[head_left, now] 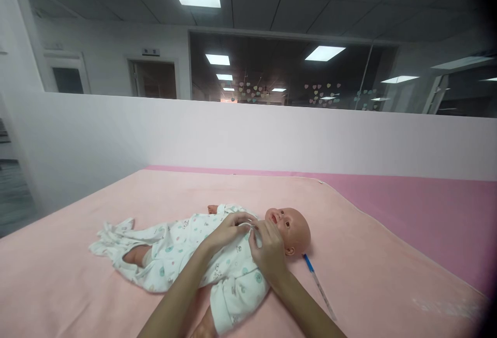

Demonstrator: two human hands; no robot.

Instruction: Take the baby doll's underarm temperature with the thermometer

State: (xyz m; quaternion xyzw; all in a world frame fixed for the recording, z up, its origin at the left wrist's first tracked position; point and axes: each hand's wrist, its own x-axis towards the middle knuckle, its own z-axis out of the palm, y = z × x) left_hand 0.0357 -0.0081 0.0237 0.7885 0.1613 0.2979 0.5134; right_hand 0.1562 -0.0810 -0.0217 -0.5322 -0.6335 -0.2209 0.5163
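Note:
A baby doll (298, 229) lies on its back, its head to the right, dressed in white baby clothes (186, 234) with green and coloured prints. At the neckline, just below the doll's chin, my left hand (232, 228) pinches the fabric with fingers and thumb together. Close beside it, my right hand (269, 250) also grips the collar with bent fingers. The fingertips nearly meet, and whatever fastener may lie between them is hidden. One bare doll leg shows through an opening in the clothes at left, and a doll hand sticks out of the near sleeve.
A thin clear stick with a blue end (320, 289) lies right of the doll's head. Underneath spreads a peach blanket (361, 265) over a pink surface (427, 208). A low white partition (272, 138) runs along the back, with windows beyond it.

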